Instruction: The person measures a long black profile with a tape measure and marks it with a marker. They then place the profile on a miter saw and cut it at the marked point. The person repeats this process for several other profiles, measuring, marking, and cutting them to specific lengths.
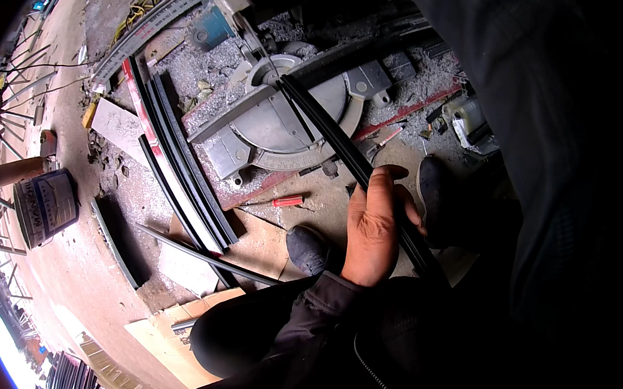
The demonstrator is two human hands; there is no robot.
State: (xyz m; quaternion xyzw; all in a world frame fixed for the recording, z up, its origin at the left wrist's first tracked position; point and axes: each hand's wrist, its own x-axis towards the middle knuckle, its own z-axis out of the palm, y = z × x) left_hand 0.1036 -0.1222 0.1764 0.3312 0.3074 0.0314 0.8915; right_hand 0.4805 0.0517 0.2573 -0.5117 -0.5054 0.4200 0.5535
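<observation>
Gripping one ribbed black profile [334,138], the one left hand [375,225] in view has its fingers clamped over it; I cannot tell the right hand's finger state, as it is out of sight. Near the hand are two dark shoes [307,249], then one red-handled screwdriver [287,201]. The profile's far end rests across one mitre saw [269,125]. Far left stands one bucket [47,207].
</observation>
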